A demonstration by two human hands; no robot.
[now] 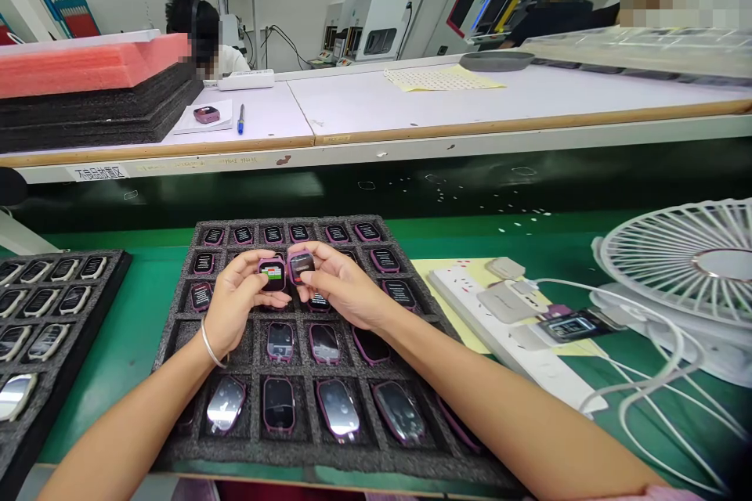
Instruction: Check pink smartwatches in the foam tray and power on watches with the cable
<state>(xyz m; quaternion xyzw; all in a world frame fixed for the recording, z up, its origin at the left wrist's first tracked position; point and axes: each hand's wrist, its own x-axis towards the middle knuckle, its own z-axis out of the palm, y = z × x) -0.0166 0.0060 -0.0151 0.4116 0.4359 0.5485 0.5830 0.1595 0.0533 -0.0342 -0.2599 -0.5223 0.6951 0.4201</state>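
Green matting (111, 352) covers the bench under a foam tray (305, 455). Above the tray, the left hand (233, 301) pinches a lit watch (272, 274), fingers nearly closed; the right hand (341, 287) likewise grips a second watch (301, 266) close beside it. Both screens face the person, long axes running roughly away from the body.

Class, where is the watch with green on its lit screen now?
The green-lit watch is left of centre in the head view, held in the left hand over the dark foam tray, beside a second watch in the right hand.
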